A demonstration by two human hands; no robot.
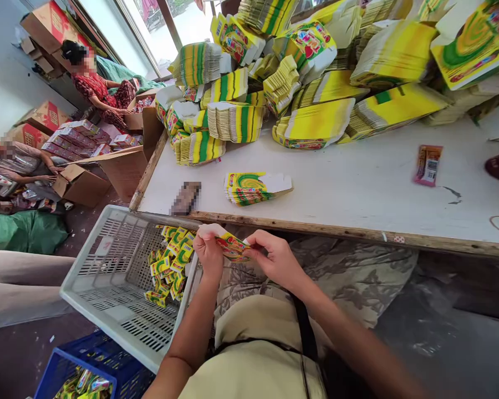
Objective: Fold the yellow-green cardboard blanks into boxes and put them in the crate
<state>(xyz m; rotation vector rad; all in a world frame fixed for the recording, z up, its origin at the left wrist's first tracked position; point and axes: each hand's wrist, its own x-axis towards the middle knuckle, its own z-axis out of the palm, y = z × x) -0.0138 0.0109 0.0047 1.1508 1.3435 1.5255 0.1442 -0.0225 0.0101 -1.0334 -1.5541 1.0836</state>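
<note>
Between my two hands, above my lap, is a small yellow and green printed carton (233,247). My left hand (210,252) is closed on one end of it. The fingers of my right hand (272,256) pinch the other end, where a white flap shows. Just beyond, on the white table (336,194), lies a short stack of flat cartons (253,188) with white flaps to the right. To the left of my left hand, a grey-white plastic crate (108,299) holds a heap of folded small cartons (172,266).
Bundles of flat cartons (316,119) are piled along the table's back. A blurred phone-like object (186,198) and a small wrapped packet (428,165) lie on the table. A blue crate (87,366) stands lower left. Two people sit among cardboard boxes (83,185) at the left.
</note>
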